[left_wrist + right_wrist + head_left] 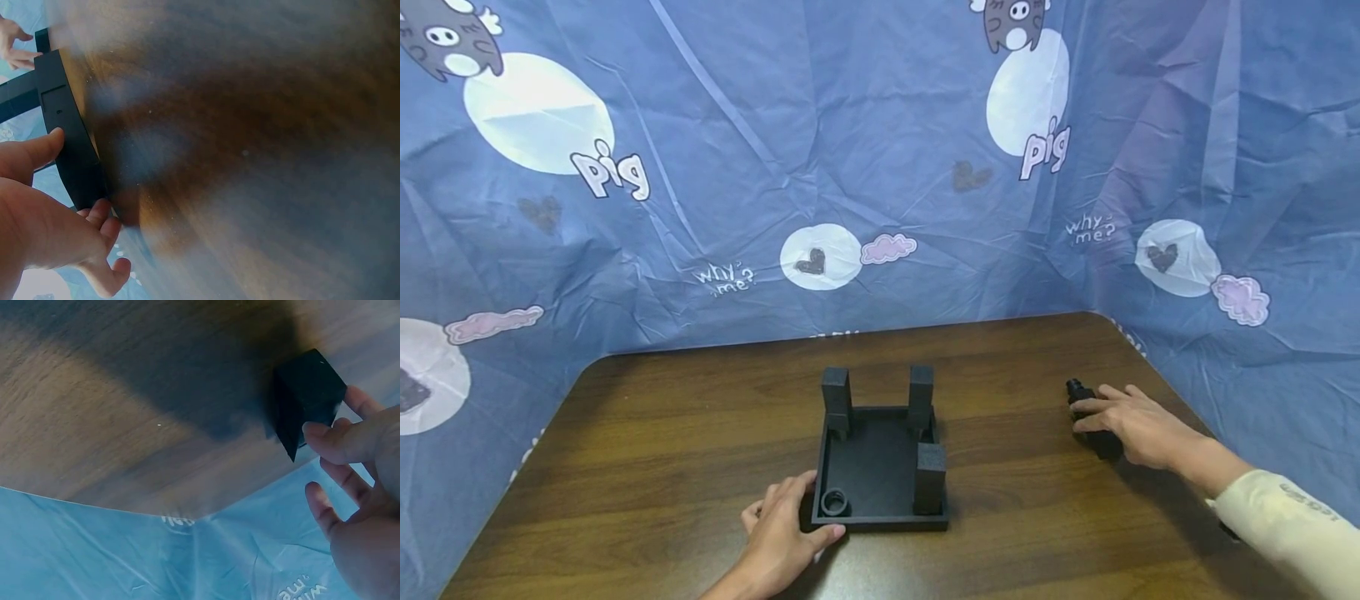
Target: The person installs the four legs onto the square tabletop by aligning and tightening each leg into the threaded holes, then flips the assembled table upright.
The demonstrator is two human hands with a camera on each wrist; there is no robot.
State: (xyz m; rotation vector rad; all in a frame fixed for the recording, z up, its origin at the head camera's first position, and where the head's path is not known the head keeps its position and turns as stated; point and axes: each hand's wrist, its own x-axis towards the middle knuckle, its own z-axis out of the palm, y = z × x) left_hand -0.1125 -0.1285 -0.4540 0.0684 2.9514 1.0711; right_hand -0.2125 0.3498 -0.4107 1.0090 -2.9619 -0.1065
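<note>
A square black tray-like base [876, 467] with a raised rim lies on the table. Three black block-shaped legs stand on it: back left [837, 392], back right [921, 396] and front right [930, 479]. A round black socket [834, 502] occupies the front left corner. My left hand [780, 533] grips the base at that corner, with the thumb [47, 147] on its front face and fingertips against its left side. Off to the right, my right hand [1138, 425] holds another black leg [309, 394] between thumb and fingers; its narrow round end [1077, 388] points away.
The brown wooden table [700, 433] has rounded far corners. A blue printed cloth [887, 167] hangs behind it and along its sides. A small dark thing [1228, 531] shows by the right sleeve; its kind is unclear.
</note>
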